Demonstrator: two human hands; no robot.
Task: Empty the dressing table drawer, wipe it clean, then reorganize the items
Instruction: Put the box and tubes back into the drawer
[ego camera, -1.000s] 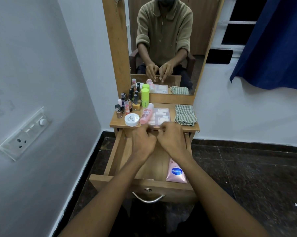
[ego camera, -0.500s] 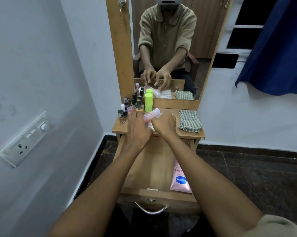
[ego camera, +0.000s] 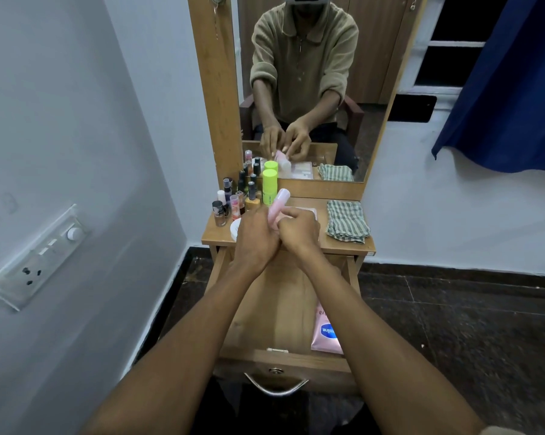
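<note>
Head view
Drawer (ego camera: 274,306): pulled out at lower centre of the frame, its wooden floor mostly bare; metal handle (ego camera: 276,387) at the front edge.
Drawer contents: a pink lotion tube (ego camera: 326,335) with a blue oval label lies flat along the right side, partly covered by the right forearm.
Table top (ego camera: 343,246): sits at mid-frame above the drawer, in front of the mirror (ego camera: 309,89).
Items on top, left: a cluster of small dark-capped bottles (ego camera: 233,199) and a lime-green bottle (ego camera: 269,186) stand upright near the mirror base; a white round jar (ego camera: 235,227) shows only at its edge beside the left hand.
Items on top, centre: a clear flat box (ego camera: 309,211) lies under the hands, mostly hidden.
Items on top, right: a folded striped cloth (ego camera: 346,221) lies flat, apart from the hands.
Pink bottle (ego camera: 277,205): tilted, its rounded cap pointing up toward the mirror, held between both hands above the table top's front half.
Left hand (ego camera: 255,237): fingers curled closed around the lower part of the pink bottle.
Right hand (ego camera: 298,229): fingers bent inward and pinched narrow at the bottle's side, touching the left hand; which finger presses where cannot be told.
</note>
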